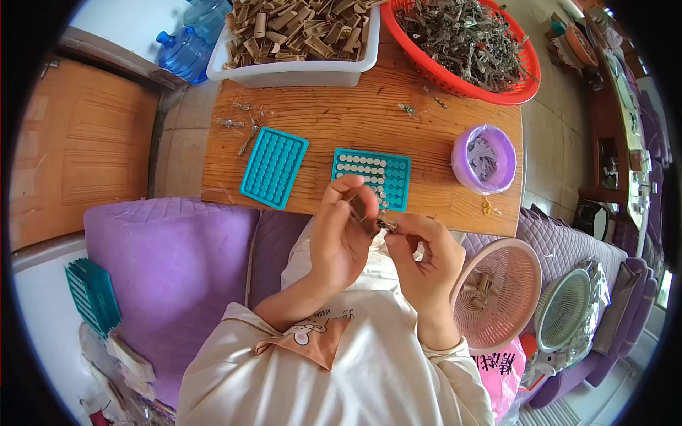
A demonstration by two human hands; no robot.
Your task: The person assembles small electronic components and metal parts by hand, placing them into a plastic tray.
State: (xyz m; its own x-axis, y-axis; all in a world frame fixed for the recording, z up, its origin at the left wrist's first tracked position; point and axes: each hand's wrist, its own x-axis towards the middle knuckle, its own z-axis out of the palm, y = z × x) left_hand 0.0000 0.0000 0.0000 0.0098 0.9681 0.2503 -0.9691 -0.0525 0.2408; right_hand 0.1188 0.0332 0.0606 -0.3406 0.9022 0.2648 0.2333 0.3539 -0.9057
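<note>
Centrally, grasping a brownish piece (358,206) in left hand (337,245) and pinching a dark part (386,225) in right hand (426,257), near a teal tray (398,181) of white discs (361,170).

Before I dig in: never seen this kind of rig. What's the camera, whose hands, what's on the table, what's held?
No machine: just a person's bare hands. The one picture comes from the left of two head-worn fisheye cameras looking down, hence the bent edges.

On the wooden table: a white tub of brown pieces, a red basket of tangled small parts, two teal trays, the right one partly filled with white discs, and a purple container.

The left hand seems to hold a brownish piece; the right hand pinches a small dark part, too small to identify.
</note>
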